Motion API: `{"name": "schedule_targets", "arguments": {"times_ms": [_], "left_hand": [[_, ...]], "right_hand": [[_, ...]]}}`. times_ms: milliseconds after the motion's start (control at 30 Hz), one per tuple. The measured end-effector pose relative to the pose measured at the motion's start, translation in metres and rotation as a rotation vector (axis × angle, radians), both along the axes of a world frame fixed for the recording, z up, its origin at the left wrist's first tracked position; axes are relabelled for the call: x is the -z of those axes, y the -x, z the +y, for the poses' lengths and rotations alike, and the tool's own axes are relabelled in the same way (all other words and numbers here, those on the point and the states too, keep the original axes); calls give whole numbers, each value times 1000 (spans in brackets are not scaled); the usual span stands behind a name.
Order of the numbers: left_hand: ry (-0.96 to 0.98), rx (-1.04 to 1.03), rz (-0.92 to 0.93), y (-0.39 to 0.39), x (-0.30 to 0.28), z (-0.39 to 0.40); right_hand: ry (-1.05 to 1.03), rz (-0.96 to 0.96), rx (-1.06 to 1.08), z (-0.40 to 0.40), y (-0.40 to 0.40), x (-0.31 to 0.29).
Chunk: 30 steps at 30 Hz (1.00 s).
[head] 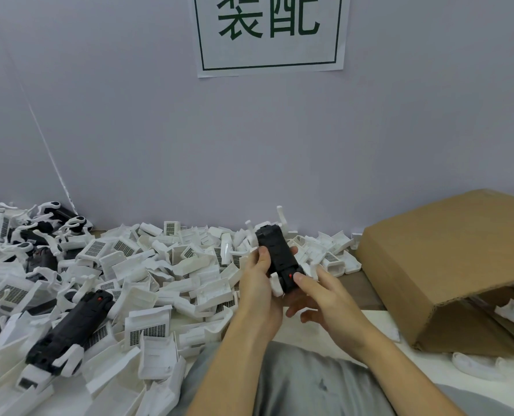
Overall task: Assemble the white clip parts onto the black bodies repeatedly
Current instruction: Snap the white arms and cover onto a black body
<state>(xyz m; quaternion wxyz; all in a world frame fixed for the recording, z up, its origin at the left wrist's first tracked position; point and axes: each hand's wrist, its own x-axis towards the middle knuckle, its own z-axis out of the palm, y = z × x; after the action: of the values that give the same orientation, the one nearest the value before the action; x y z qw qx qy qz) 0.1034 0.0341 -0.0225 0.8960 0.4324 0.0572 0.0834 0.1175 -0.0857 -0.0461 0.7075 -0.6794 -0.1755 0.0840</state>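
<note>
I hold a black body [276,253] upright-tilted above the table, in front of the heap of white clip parts [171,265]. My left hand [260,283] grips its left side, thumb on the black face. My right hand [318,295] holds its lower end, thumb pressing near a small red button. A white clip part [276,283] sits on the body's lower left edge, and white arms stick out behind its top. Another black body with white parts [69,325] lies on the heap at lower left.
A brown cardboard box [447,265] lies tipped on the right, with white curved parts [513,313] inside and below it. Assembled black-and-white pieces [39,235] pile up at far left. A paper sign [270,34] hangs on the wall behind.
</note>
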Motion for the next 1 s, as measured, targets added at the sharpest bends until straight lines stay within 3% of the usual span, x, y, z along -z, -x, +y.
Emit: {"name": "schedule_targets", "arguments": {"times_ms": [333, 1000], "left_hand": [[-121, 16, -94, -5, 8, -6], [-202, 18, -99, -7, 9, -3]], "right_hand": [[-162, 112, -5, 3, -5, 4], [-35, -1, 18, 2, 0, 6]]}}
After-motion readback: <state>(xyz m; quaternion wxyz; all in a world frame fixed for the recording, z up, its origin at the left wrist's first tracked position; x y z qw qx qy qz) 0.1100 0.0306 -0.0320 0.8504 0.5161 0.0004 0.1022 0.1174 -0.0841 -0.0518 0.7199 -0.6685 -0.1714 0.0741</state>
